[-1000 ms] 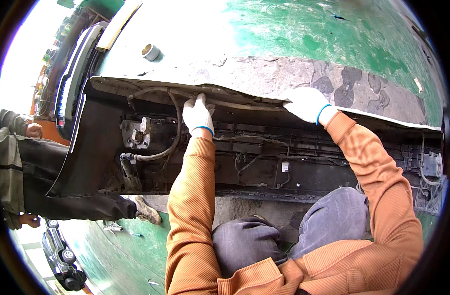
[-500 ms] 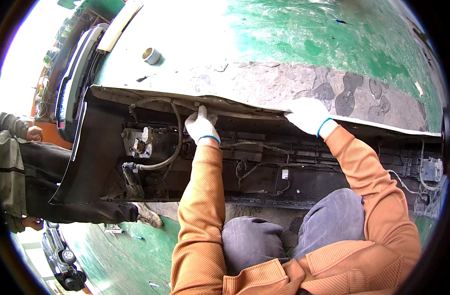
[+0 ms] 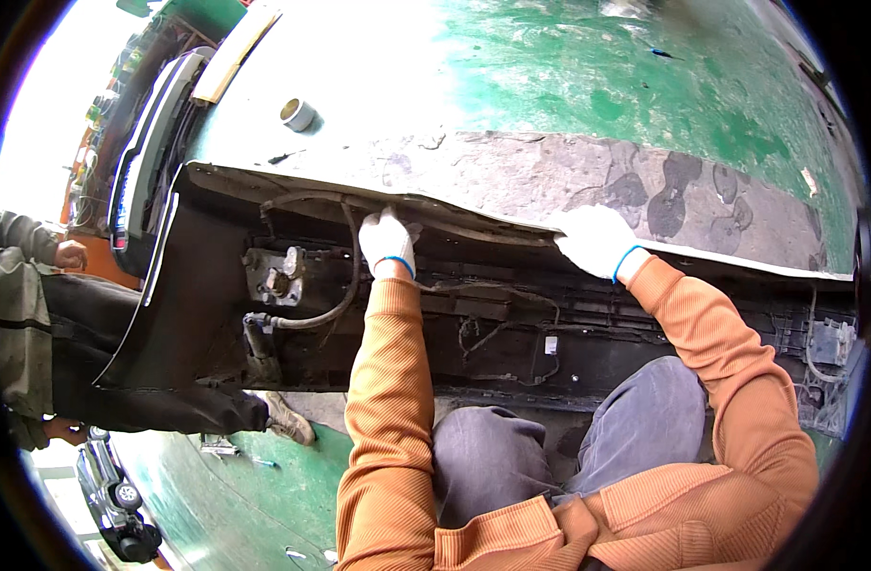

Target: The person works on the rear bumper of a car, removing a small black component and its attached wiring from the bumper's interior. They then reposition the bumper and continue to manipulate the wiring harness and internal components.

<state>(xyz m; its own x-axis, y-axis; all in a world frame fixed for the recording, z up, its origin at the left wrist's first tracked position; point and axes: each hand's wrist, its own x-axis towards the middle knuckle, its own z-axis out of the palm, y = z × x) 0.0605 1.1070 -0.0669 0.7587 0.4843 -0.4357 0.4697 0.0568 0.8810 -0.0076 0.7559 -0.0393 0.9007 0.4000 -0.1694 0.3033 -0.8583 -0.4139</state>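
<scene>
On my feed, the long dark bumper shell (image 3: 202,314) lies hollow side up across the floor (image 3: 540,67), over the grey mat (image 3: 521,157), whose far edge runs beyond the shell's pale far rim. Both my hands wear white gloves with blue cuffs. I have the right hand (image 3: 597,240) closed on that far rim, right of the shell's middle. My left hand (image 3: 388,241) is curled against the underside of the same rim, just beside the grey hose (image 3: 307,324); its fingertips are hidden, so I cannot tell whether it grips anything. The hose runs along under the rim and loops down to a fitting near the shell's left end, passing the metal bracket (image 3: 276,277). A white label (image 3: 551,345) sits inside, below the wiring. My knees are at the near edge. On the floor past the far rim, toward the left, I see a round tin (image 3: 298,114). A co-worker's shoe (image 3: 290,419) is by the shell's near left corner.
</scene>
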